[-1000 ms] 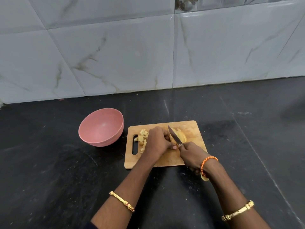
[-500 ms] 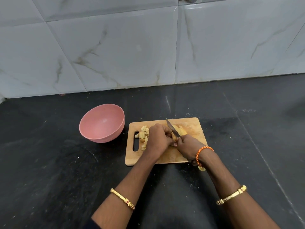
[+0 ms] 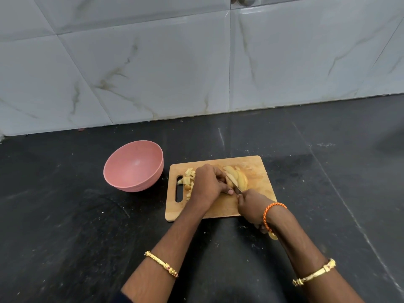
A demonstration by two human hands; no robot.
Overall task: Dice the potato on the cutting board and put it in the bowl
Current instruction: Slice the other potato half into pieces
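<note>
left hand [image 3: 207, 182] is gripping potato slices [image 3: 237, 179] on cutting board [image 3: 258, 171]; right hand [image 3: 252, 205] is clutching knife [image 3: 237, 187] | bowl [image 3: 133, 166] is sitting at board's 9 o'clock

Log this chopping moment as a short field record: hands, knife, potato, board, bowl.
left hand: fingers curled on the potato slices, steadying them
right hand: grips the knife handle
knife: blade down in the slices
diced pieces: piled at the board's handle end
board: wooden, flat on the dark counter
bowl: pink, left of the board, no potato visible inside
</note>
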